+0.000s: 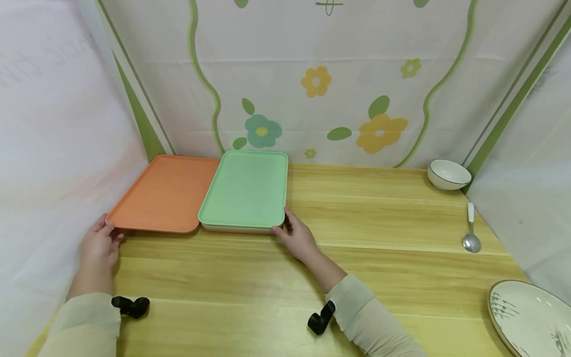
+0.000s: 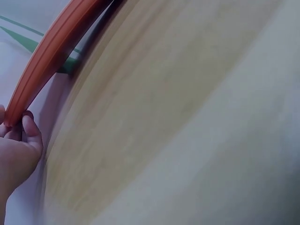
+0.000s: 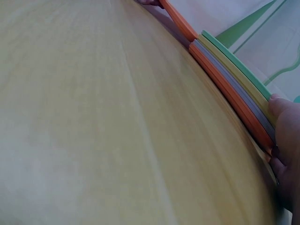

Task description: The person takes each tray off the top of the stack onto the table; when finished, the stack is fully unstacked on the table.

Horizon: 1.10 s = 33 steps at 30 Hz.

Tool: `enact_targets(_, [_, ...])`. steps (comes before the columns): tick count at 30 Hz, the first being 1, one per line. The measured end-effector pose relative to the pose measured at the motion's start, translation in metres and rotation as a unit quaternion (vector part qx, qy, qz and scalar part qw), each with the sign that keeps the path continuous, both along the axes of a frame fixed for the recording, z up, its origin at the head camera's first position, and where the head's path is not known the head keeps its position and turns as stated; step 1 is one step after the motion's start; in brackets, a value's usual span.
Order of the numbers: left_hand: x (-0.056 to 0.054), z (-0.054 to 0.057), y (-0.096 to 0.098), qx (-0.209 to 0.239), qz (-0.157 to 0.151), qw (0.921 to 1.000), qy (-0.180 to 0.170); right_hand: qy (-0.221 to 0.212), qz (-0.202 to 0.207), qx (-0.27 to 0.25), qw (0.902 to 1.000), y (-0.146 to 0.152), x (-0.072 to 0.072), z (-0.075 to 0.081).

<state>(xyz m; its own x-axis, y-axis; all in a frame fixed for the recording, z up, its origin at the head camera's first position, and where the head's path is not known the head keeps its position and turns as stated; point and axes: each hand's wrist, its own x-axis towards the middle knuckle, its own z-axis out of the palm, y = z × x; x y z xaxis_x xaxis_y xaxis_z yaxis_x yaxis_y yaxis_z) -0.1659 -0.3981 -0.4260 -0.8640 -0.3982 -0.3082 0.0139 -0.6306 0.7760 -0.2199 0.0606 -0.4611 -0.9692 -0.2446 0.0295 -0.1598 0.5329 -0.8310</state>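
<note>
At the left of the table, my left hand point(image 1: 99, 243) pinches the near left corner of an orange tray point(image 1: 167, 193). In the left wrist view, the thumb and fingers hold that tray's rim point(image 2: 44, 56), tilted above the wood. Right beside it sits a stack of trays with a green tray point(image 1: 247, 188) on top. Below the green one, the right wrist view shows a yellow tray point(image 3: 239, 70), a grey tray point(image 3: 234, 81) and orange at the bottom point(image 3: 225, 91). My right hand point(image 1: 299, 238) grips the stack's near right corner, thumb at the upper edge and fingers beneath.
A white bowl point(image 1: 448, 174) stands in the far right corner of the wooden table point(image 1: 214, 297). Nearer lies a spoon point(image 1: 471, 233) with a white handle, then a patterned plate point(image 1: 535, 317) at the right front. Fabric walls point(image 1: 276, 49) close off the back and sides.
</note>
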Motion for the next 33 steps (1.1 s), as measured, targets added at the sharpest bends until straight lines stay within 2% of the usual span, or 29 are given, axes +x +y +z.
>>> enact_targets(4, [0.000,-0.002,0.002,-0.011,0.012,0.9999,-0.005,0.002,-0.003,0.003,1.0000,0.001,-0.001,-0.001])
enact_targets(7, [-0.002,-0.004,0.004,0.005,0.033,0.9994,0.008,0.002,-0.002,0.001,1.0000,0.001,-0.001,-0.001])
enact_targets(11, [-0.005,-0.005,0.007,0.007,0.047,0.9988,0.014,0.002,-0.001,-0.002,1.0000,0.002,-0.001,-0.001])
enact_targets(15, [-0.007,-0.004,0.010,-0.014,0.059,0.9979,-0.021,0.010,0.002,-0.002,1.0000,0.002,-0.001,-0.002])
enact_targets(19, [-0.010,-0.004,0.012,-0.053,0.073,0.9931,-0.075,0.013,0.004,0.000,0.9999,0.003,-0.001,-0.003])
enact_targets(22, [-0.011,-0.004,0.011,-0.141,0.073,0.9773,-0.141,0.009,0.003,0.000,1.0000,0.003,-0.001,-0.003])
enact_targets(26, [-0.013,-0.003,0.010,-0.248,0.072,0.9431,-0.210,0.003,0.002,-0.003,1.0000,0.002,-0.001,-0.003])
enact_targets(30, [-0.015,-0.001,0.017,-0.294,0.068,0.9296,-0.212,-0.002,0.003,-0.007,1.0000,0.002,-0.001,-0.003])
enact_targets(33, [-0.017,0.000,0.026,-0.348,0.064,0.9143,-0.197,-0.003,0.003,-0.008,1.0000,0.002,-0.001,-0.002])
